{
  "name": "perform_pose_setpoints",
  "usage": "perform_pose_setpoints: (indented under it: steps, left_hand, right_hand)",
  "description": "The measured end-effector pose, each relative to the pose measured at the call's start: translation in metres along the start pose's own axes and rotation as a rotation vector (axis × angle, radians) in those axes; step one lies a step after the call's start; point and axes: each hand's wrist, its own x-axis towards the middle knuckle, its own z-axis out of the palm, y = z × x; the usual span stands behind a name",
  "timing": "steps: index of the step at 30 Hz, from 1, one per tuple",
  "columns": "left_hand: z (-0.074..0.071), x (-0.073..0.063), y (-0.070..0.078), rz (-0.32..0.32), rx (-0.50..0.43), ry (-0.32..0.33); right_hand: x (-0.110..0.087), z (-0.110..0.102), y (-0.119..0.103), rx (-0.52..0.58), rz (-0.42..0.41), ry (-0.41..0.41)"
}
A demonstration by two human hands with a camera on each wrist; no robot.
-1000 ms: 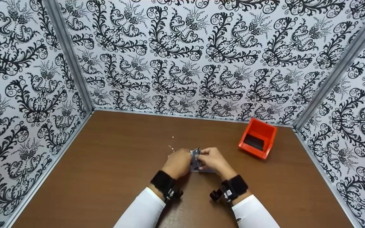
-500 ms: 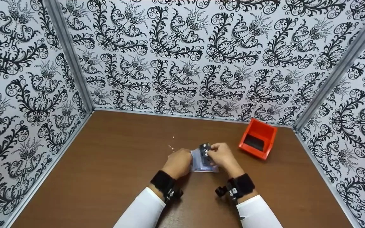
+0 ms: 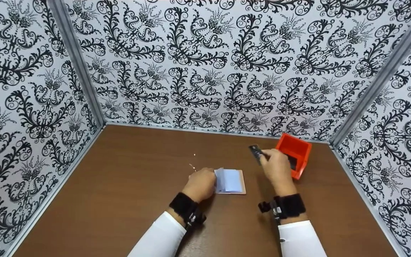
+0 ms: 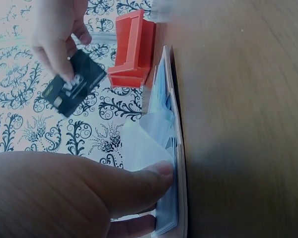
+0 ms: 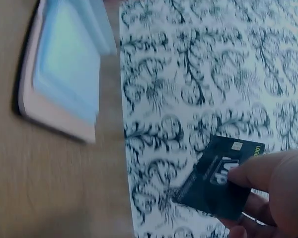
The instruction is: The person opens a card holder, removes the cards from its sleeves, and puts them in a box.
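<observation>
My right hand point(image 3: 277, 167) pinches a black bank card point(image 3: 255, 153) between thumb and fingers, raised above the table just left of the red bin point(image 3: 306, 157). Light "vip" lettering and a small chip show on the card point(image 5: 223, 173) in the right wrist view. Lower on the table lies an opened card holder point(image 3: 232, 180) with clear bluish plastic sleeves and a pinkish cover. My left hand point(image 3: 200, 184) holds its left side; in the left wrist view the thumb point(image 4: 156, 176) presses on the sleeves point(image 4: 159, 124), with a finger curled beneath.
The open-topped red bin stands at the back right of the brown table point(image 3: 137, 171), with a dark rectangle point(image 3: 292, 162) showing in it. Small white specks point(image 3: 192, 166) lie beyond my left hand. Patterned walls point(image 3: 198, 64) enclose the back and sides.
My right hand has drawn the black card off the card holder and carried it right and away, toward the red bin. The sleeves are now uncovered. My left hand has stayed in place.
</observation>
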Motion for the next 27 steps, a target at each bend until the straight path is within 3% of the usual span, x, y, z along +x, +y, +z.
perform_pose_setpoints:
  steps: [9,16,27]
  left_hand:
    - [0.000,0.000,0.000,-0.006,-0.028,-0.010]
    - [0.001,0.001,-0.001,-0.009,-0.048,-0.008]
    - [0.003,0.001,-0.002,0.007,-0.070,-0.014]
  right_hand:
    - [0.005,-0.028,0.041,-0.081,0.029,0.116]
    - [0.003,-0.035,0.066,-0.102,0.050,0.247]
    - [-0.005,-0.024,0.079,-0.182,0.153,0.146]
